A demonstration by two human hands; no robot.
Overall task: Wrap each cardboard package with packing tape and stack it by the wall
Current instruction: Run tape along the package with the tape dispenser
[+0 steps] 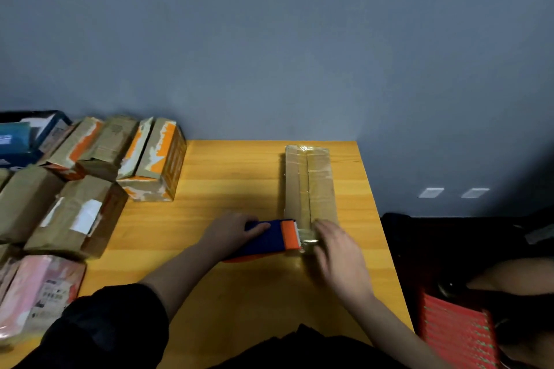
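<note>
A long flat cardboard package [310,186] lies on the wooden table [233,177], its far end near the wall, with clear tape along its top. My left hand [232,232] grips a blue and orange tape dispenser [277,238] at the package's near end. My right hand [337,252] is blurred, its fingers stretched out over the near end of the package beside the dispenser's blade. A strip of clear tape [308,238] runs from the dispenser to the package.
Several cardboard packages [90,177], some with orange print, are piled at the table's left against the wall. A pink wrapped parcel [39,293] lies at the near left. Right of the table stand a dark area and a red box [458,335].
</note>
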